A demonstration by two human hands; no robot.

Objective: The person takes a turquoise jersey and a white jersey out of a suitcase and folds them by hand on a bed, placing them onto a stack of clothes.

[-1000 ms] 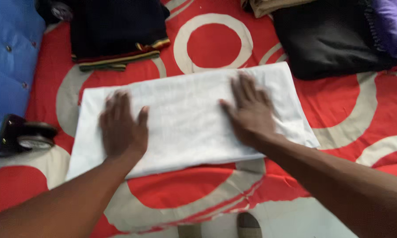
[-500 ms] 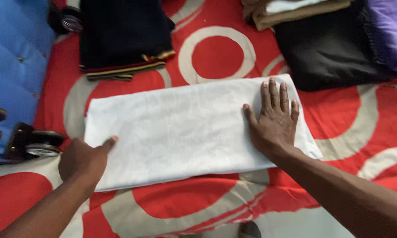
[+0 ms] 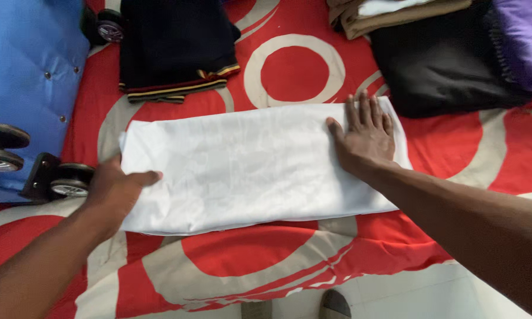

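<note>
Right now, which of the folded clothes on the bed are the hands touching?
The white folded cloth in the middle. The left hand grips its left end and the right hand lies flat on its right end. The dark striped-edge, black, purple and tan ones lie untouched.

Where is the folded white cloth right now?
The folded white cloth lies mid-frame on the red patterned bedspread, between the left hand at its left end and the right hand flat near its right end.

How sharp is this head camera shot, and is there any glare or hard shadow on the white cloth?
Head view: soft, even light; the folded white cloth shows no glare, only faint wrinkle shading. Left hand and right hand look fairly sharp.
</note>
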